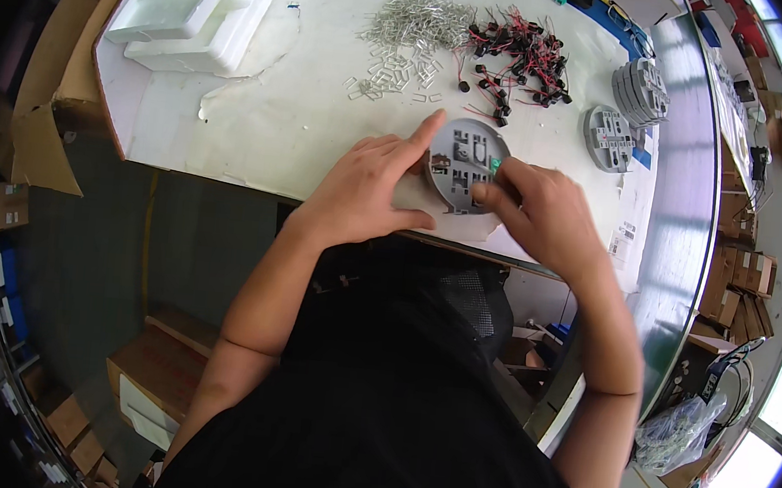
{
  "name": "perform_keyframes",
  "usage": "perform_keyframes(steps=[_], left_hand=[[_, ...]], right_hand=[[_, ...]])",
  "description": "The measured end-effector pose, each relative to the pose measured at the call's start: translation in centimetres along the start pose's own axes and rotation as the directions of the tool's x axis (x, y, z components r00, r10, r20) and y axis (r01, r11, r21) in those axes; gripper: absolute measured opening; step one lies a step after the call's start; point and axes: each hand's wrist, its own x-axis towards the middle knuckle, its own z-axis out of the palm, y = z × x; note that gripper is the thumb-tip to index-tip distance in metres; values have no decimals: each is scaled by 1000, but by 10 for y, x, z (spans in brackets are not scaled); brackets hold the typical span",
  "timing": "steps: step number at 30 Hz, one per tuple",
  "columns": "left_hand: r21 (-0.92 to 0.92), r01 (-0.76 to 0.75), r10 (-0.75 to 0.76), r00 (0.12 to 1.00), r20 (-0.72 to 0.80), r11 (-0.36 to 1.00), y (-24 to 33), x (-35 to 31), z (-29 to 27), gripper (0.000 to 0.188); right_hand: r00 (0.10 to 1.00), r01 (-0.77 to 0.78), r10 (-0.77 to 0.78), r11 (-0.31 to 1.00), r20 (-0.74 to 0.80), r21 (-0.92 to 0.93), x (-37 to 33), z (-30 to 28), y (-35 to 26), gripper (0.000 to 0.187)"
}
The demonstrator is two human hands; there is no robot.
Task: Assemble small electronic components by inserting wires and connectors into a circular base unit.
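Note:
A round grey plastic housing (458, 148) with moulded slots and a small green part (496, 164) near its right edge is close to the table's front edge, slightly tilted. My right hand (547, 211) grips its right side, thumb over the face and fingers curled by the green part. To the left, my left hand (366, 186) is open, index finger and thumb spread apart beside the housing's left rim. Whether its hidden fingers touch the housing I cannot tell. Behind the housing lie a heap of U-shaped metal clips (419, 25) and small black round components with red wires (524, 56).
Stacked grey housings (641, 91) stand at the right, with another single housing (609, 139) in front of them. White foam trays (197, 13) sit at the left of the white table (261, 140). A cardboard box (152, 367) stands on the floor below left.

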Motion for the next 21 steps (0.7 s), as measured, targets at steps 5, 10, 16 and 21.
perform_keyframes(steps=[5,10,16,21], left_hand=[[-269,268,-284,959,-20,925,4,13,17,56],[-188,73,-109,975,-193,979,17,11,27,30],[65,70,-60,987,-150,995,13,5,17,28],[-7,-46,44,985,-169,999,-3,0,17,27]], right_hand=[[958,121,-117,993,-261,0,-31,45,-4,53],[697,107,-94,994,-711,-26,-33,54,22,50],[41,121,665,738,-746,664,-107,-40,300,52],[-126,-755,590,464,-797,463,-247,-36,451,52]])
